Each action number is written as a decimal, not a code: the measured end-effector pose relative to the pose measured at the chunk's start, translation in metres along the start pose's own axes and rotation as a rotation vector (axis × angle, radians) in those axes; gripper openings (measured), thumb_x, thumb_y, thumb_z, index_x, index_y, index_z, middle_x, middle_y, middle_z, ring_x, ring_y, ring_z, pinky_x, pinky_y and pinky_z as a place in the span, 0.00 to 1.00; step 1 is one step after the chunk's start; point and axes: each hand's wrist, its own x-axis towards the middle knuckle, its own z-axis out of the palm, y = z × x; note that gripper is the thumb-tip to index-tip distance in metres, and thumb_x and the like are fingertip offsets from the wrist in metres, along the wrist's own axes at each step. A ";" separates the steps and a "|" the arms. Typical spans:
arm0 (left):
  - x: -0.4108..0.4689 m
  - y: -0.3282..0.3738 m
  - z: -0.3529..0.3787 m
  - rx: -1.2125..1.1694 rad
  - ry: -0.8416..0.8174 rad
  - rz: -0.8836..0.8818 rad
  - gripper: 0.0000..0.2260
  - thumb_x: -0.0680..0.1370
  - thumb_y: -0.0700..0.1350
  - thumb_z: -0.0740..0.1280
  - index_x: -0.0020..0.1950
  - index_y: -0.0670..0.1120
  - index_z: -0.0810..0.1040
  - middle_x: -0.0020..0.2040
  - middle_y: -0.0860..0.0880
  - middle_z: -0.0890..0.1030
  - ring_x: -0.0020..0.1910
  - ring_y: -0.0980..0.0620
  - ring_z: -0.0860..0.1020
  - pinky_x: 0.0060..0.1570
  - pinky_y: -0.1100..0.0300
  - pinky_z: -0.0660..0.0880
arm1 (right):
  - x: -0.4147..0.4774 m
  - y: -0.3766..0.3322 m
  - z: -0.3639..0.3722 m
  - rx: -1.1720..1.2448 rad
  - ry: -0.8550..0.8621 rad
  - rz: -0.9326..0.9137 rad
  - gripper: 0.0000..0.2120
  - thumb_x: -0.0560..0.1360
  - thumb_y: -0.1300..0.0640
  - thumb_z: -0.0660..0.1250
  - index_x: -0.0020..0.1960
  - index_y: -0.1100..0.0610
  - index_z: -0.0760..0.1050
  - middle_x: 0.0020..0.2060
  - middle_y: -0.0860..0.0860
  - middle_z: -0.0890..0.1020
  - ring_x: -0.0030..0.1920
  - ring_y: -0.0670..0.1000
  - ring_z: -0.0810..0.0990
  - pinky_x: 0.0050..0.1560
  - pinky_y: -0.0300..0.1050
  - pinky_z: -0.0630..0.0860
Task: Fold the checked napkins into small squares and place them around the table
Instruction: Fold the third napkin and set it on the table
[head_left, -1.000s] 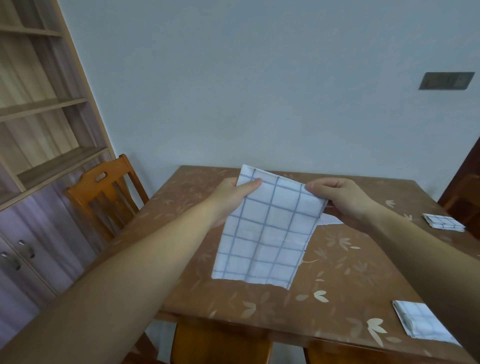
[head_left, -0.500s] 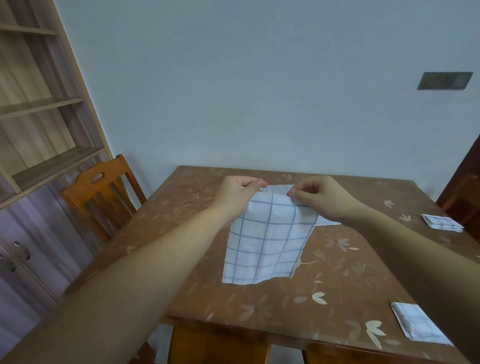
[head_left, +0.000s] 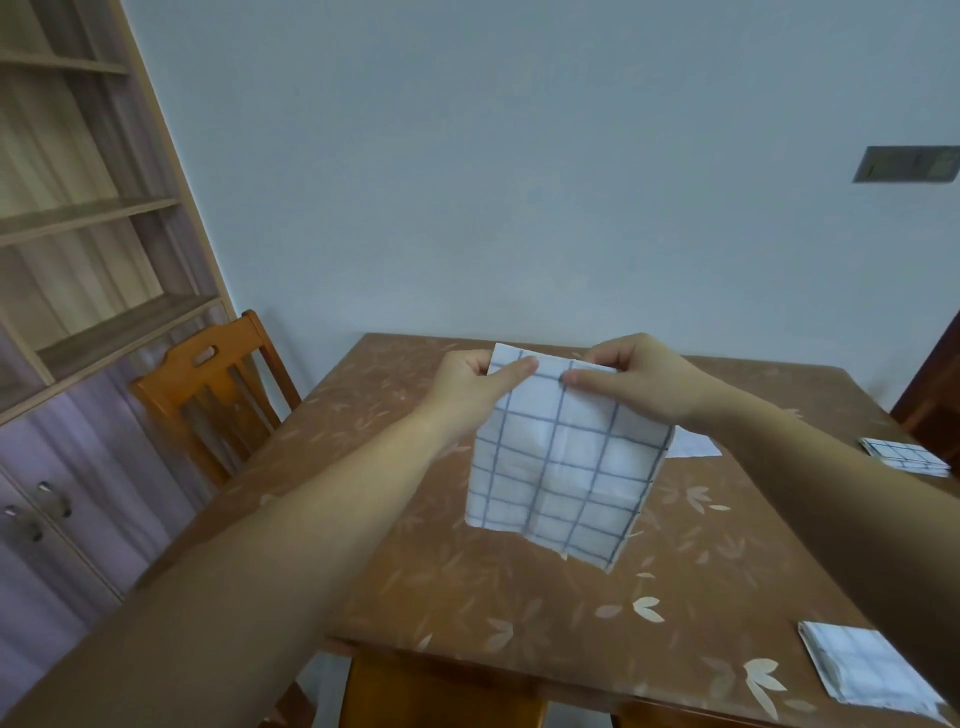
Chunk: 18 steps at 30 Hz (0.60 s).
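Note:
A white napkin with blue checks (head_left: 561, 467) hangs in the air above the brown table (head_left: 519, 613). My left hand (head_left: 467, 384) pinches its top left corner and my right hand (head_left: 634, 379) pinches its top edge, both thumbs on the near face. The cloth hangs doubled, its lower edge just above the tabletop. A folded checked napkin (head_left: 867, 670) lies at the near right corner. Another folded one (head_left: 904, 457) lies at the right edge. A white cloth piece (head_left: 693, 446) shows behind my right wrist.
An orange wooden chair (head_left: 208, 395) stands at the table's left side. A wooden shelf unit with purple cabinet doors (head_left: 67, 364) fills the left wall. A dark wooden door edge (head_left: 935, 395) is at the far right. A chair back (head_left: 441, 696) shows under the near edge.
My hands came together at the napkin's top edge, then spread slightly again. The napkin went from a wide panel to a narrower doubled piece held up higher.

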 end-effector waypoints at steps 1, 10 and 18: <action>0.001 0.001 0.002 0.009 0.003 0.006 0.04 0.76 0.43 0.72 0.41 0.45 0.84 0.36 0.53 0.84 0.34 0.59 0.80 0.36 0.64 0.77 | 0.002 -0.002 0.001 -0.025 0.000 -0.017 0.16 0.76 0.52 0.70 0.30 0.53 0.76 0.25 0.40 0.73 0.29 0.41 0.70 0.32 0.31 0.66; 0.011 0.003 -0.014 0.037 0.222 0.097 0.15 0.77 0.44 0.70 0.31 0.45 0.77 0.30 0.52 0.74 0.31 0.59 0.70 0.30 0.64 0.65 | -0.007 0.006 -0.013 0.184 0.008 0.075 0.18 0.77 0.56 0.69 0.29 0.57 0.77 0.25 0.45 0.73 0.27 0.44 0.71 0.32 0.33 0.71; 0.017 -0.001 -0.007 0.037 0.367 0.107 0.19 0.79 0.48 0.68 0.31 0.43 0.71 0.30 0.45 0.70 0.30 0.55 0.67 0.26 0.64 0.61 | -0.009 0.041 0.011 0.732 -0.098 0.336 0.30 0.67 0.37 0.66 0.61 0.55 0.79 0.51 0.52 0.85 0.50 0.52 0.84 0.50 0.48 0.78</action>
